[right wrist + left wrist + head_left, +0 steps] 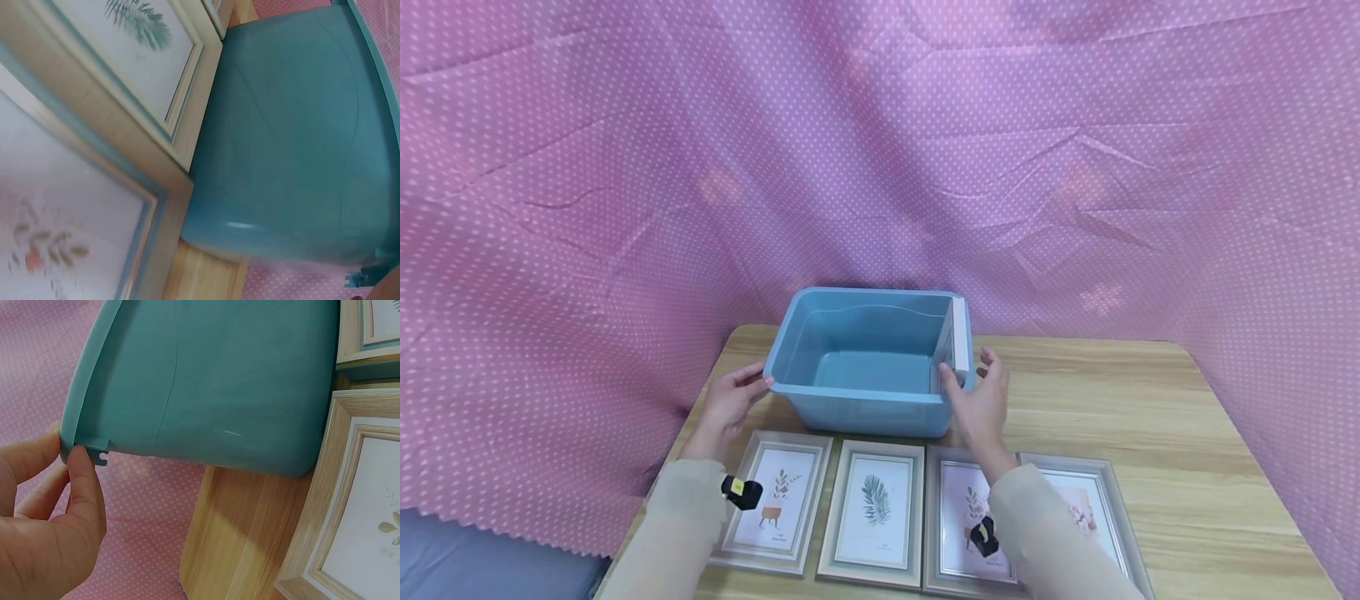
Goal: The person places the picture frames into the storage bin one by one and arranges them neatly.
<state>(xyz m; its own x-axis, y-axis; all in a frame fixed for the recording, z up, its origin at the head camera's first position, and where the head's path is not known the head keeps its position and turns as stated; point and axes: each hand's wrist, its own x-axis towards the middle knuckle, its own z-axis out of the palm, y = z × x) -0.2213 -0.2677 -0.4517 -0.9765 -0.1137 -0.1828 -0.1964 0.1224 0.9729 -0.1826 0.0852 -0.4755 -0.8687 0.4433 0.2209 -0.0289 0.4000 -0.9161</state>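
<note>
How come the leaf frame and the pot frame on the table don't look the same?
The leaf frame shows just green leaves; the pot frame shows a plant in a pot with legs. The leaf frame is cream with a blue-green band inside; the pot frame is light brown with a white band. Both lie flat on the table, in front of the tub.

- Before me, a pale, wood-grained bench (1097,392) with rounded far corners.
- Behind it I see a creased pink-purple fabric drape (880,167) with white dots.
- At my lower left, a blue-grey surface (482,558).
</note>
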